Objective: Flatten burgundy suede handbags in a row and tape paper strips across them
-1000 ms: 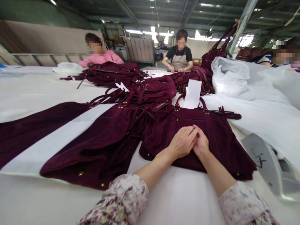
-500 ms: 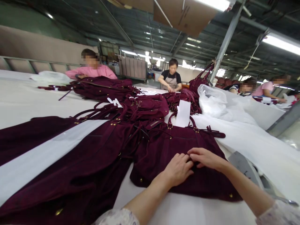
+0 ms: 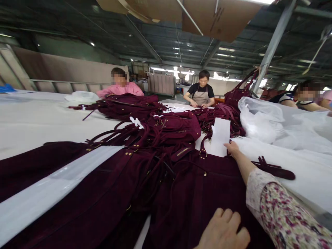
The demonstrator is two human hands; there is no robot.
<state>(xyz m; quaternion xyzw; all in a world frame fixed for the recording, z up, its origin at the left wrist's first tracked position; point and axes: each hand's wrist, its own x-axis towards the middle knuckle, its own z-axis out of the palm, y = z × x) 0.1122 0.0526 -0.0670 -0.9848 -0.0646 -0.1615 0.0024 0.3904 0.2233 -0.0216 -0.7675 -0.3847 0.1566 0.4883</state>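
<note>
A maroon bag (image 3: 220, 183) with handles and gold-coloured fittings lies flat in front of me. On its lower part rests my left hand (image 3: 223, 230), its fingers curled against the fabric; whether it grips anything is hidden. My right hand (image 3: 232, 148) reaches to the bag's top edge, with thumb and finger pinched at the lower right corner of an upright white card (image 3: 220, 135). The card stands by the handle. To the right of that arm lies a maroon strap (image 3: 278, 172).
More maroon bags (image 3: 103, 186) cover the left and middle of the white table (image 3: 52, 121). Clear plastic (image 3: 259, 121) lies at the right. Across the table are a person in pink (image 3: 135, 89), a person in an apron (image 3: 201, 95) and others at right.
My right hand has left the bag's lower front and moved up to the white card. My left hand sits lower in view. The view has shifted, so the background appears farther right.
</note>
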